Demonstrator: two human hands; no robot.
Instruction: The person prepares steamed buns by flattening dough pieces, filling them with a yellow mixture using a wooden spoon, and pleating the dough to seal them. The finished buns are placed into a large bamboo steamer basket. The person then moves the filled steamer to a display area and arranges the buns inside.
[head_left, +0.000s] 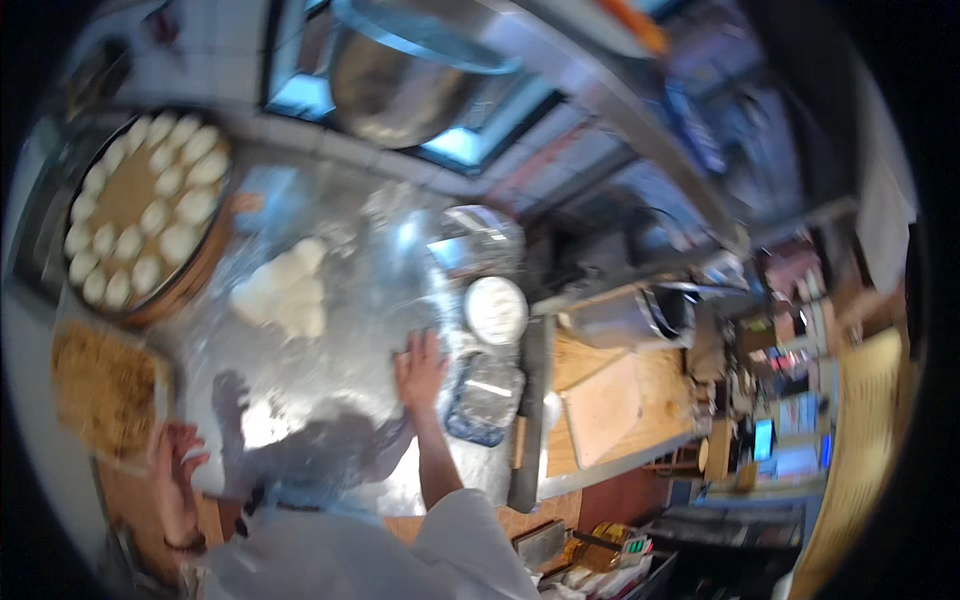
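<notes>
My right hand (420, 373) rests palm down on the floured metal worktop (352, 300), fingers stretched out and nothing in it. At the lower left, my left hand (177, 459) is raised with loosely bent fingers, apart and holding nothing. It is beside a tray of brown crumbly filling (105, 390). A group of pale flattened dough pieces (289, 292) lies on the worktop, ahead of and between both hands. Farther left, a round wooden steamer (196, 279) holds many white dough balls (180, 241) set mostly around its rim. Blur hides the finer detail.
Right of my right hand stand a white round tub (496, 310), a clear-lidded container (484, 397) and a shiny plastic-looking item (480, 236). Past a raised edge are a wooden counter with a cutting board (606, 409) and a metal pot (622, 315). A large metal bowl (397, 90) is at the back.
</notes>
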